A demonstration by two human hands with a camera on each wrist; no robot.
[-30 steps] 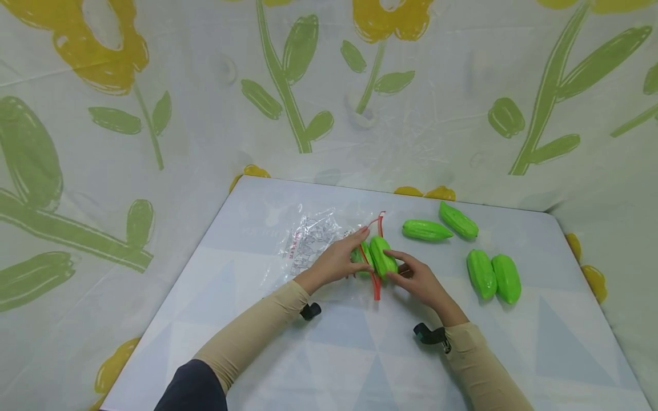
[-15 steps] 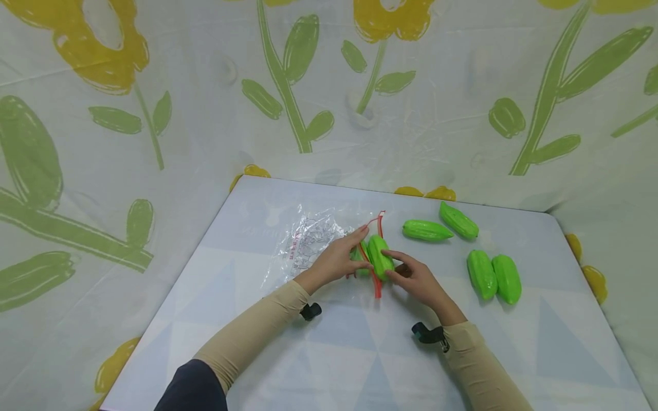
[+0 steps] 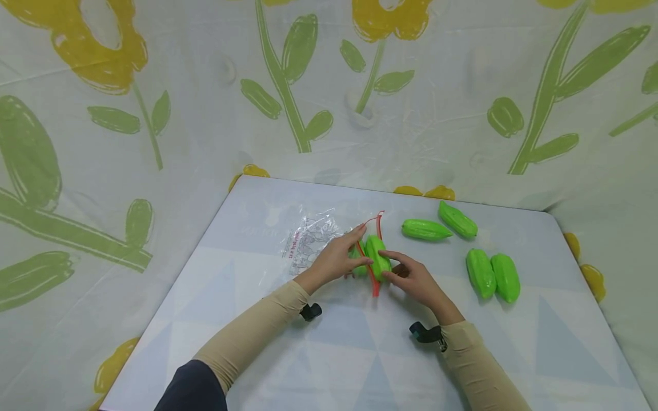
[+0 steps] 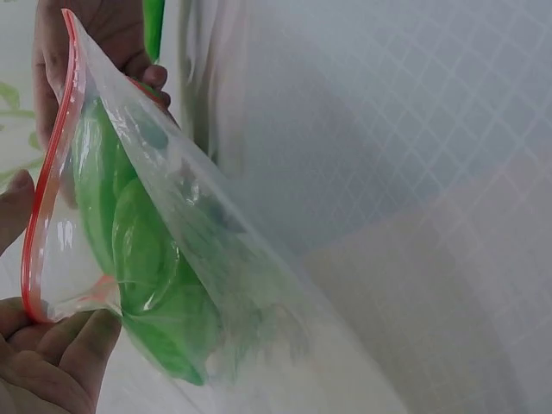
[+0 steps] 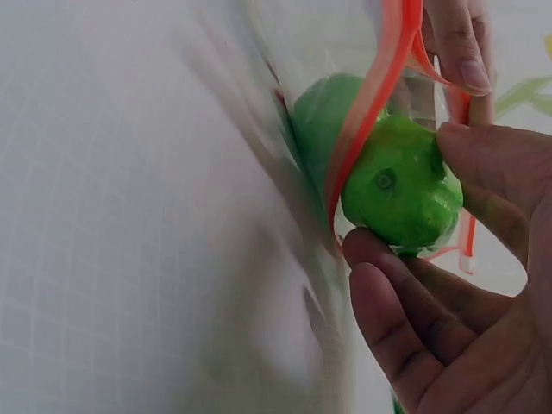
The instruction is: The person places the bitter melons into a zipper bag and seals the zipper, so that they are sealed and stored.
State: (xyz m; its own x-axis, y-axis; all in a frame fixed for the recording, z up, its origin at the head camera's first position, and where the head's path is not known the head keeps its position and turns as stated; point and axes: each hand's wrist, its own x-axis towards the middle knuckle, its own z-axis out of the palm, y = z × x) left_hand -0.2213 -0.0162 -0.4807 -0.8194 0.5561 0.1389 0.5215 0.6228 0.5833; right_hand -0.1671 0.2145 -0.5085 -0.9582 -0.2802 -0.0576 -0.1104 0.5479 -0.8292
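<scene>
My left hand holds the mouth of a clear zip bag with a red zip strip. In the left wrist view, its fingers grip one end of the mouth, which gapes. Green ridged fruit shows through the plastic inside. My right hand pinches a bright green star fruit between thumb and fingers. In the right wrist view this star fruit sits at the bag's mouth, its near end outside and the red strip crossing beside it.
Two star fruits lie at the back of the table, right of the bag. Another pair lies side by side farther right. A patterned pale cloth hangs behind the table.
My right hand has shifted slightly left with the star fruit, closer into the bag's mouth. The left hand stays nearly still, and the other star fruits have not moved.
</scene>
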